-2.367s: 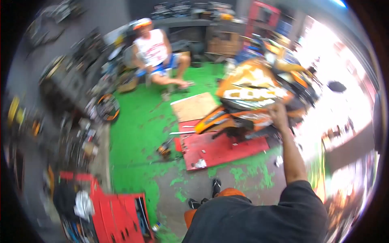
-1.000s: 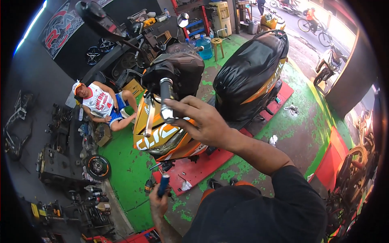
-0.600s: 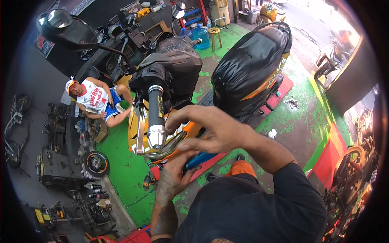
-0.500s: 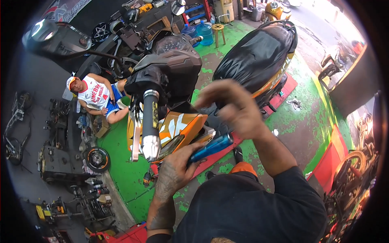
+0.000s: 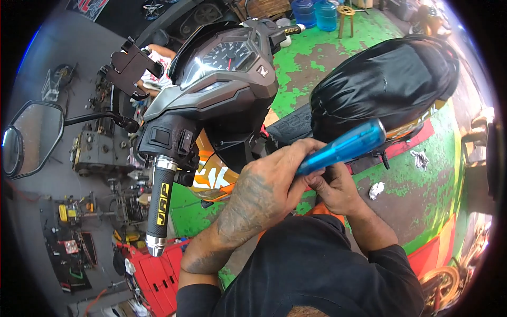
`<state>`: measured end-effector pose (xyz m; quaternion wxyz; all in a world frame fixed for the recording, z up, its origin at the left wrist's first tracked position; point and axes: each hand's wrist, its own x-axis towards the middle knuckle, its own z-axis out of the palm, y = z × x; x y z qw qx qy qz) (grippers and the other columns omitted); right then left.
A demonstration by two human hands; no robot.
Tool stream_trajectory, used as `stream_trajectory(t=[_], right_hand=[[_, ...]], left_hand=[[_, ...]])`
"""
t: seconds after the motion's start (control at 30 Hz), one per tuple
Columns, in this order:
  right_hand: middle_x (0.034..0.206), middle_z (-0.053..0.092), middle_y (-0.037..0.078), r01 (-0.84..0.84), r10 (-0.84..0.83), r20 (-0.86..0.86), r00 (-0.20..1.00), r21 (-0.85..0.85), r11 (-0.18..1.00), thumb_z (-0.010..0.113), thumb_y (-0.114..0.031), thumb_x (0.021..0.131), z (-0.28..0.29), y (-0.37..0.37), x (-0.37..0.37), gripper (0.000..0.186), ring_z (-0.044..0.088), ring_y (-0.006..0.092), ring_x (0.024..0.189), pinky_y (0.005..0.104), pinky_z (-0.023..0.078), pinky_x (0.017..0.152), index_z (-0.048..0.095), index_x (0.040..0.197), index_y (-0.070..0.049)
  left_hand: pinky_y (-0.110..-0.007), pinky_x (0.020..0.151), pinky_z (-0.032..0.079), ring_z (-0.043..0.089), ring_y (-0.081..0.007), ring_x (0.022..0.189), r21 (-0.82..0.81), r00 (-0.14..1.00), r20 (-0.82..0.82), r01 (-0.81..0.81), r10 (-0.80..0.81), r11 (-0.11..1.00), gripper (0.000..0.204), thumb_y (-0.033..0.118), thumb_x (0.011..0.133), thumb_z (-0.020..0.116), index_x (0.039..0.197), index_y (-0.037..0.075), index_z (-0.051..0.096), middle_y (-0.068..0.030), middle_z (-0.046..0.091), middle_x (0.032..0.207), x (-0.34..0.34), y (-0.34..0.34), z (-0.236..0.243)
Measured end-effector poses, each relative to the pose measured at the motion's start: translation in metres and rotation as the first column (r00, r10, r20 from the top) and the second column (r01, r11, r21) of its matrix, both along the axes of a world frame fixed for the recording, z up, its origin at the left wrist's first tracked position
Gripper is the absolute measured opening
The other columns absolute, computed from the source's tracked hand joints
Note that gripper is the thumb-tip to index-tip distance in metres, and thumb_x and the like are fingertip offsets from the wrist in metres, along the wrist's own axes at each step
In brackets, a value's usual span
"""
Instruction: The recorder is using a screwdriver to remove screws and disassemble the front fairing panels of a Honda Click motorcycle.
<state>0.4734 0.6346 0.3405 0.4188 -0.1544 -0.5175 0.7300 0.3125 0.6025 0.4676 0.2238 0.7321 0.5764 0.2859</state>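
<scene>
Left hand (image 5: 266, 185) grips blue tool handle (image 5: 348, 143), right of scooter grip (image 5: 160, 206); right hand (image 5: 338, 191) curls just beside, contents unclear to us. Grip fitted, mirror (image 5: 39, 138) mounted left of it; what remains, we can't tell.

The blue handle (image 5: 346, 147) looks glossy plastic, the seat cover (image 5: 383, 87) shiny, creased.

Head-worn fisheye, downward, at close range

Watching remotely, I logged worn green floor (image 5: 288, 74), grey wall (image 5: 90, 47) at left, round-topped stool (image 5: 346, 10), red cabinet (image 5: 150, 264) lower left.
</scene>
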Motion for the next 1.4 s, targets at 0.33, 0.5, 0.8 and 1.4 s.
stream_trajectory(t=[0.33,0.5,0.8,1.4], right_hand=[[0.118,0.064,0.014,-0.137,-0.780,0.098,0.618,0.990,0.016,0.065,-0.054,0.092,0.112,0.059,0.089,0.073,0.062,0.0337,0.113,0.0457,0.049,0.097,0.048,0.148,-0.011],[0.090,0.067,0.009,-0.559,-0.576,0.703,0.417,0.698,0.447,0.068,-0.050,0.086,0.119,0.072,0.097,0.069,0.065,0.0268,0.083,0.0372,0.047,0.074,0.055,0.142,-0.011],[0.075,0.065,0.010,-0.362,0.035,0.607,0.794,0.424,0.830,0.069,-0.039,0.095,0.073,0.077,0.208,0.040,0.062,0.0248,0.060,0.0358,0.045,0.056,0.068,0.102,0.000],[0.091,0.059,0.008,-0.523,-0.393,0.750,0.532,0.656,0.545,0.070,-0.026,0.090,0.075,0.112,0.047,0.034,0.065,0.0314,0.077,0.0431,0.049,0.062,0.066,0.121,-0.013]], left_hand=[[-0.036,0.067,0.059,0.068,-0.0218,0.077,0.109,0.829,-0.560,0.084,-0.009,0.990,0.043,0.018,0.083,0.071,0.121,0.003,0.060,-0.0057,0.063,0.090,0.039,0.026,-0.003],[-0.035,0.066,0.055,0.065,-0.0192,0.077,0.203,0.731,-0.680,0.267,-0.060,0.942,0.027,0.019,0.084,0.065,0.105,0.002,0.065,-0.0040,0.061,0.083,0.048,0.043,-0.007],[-0.039,0.085,0.050,0.062,-0.0264,0.097,0.506,0.834,-0.483,0.018,0.266,0.862,0.035,0.033,0.088,0.077,0.114,0.014,0.063,-0.0023,0.073,0.114,-0.013,-0.046,0.025],[-0.041,0.090,0.057,0.067,-0.0328,0.105,0.671,0.800,-0.113,-0.376,0.589,0.639,0.034,0.007,0.083,0.081,0.114,0.008,0.067,-0.0125,0.074,0.114,-0.074,-0.098,-0.081]])
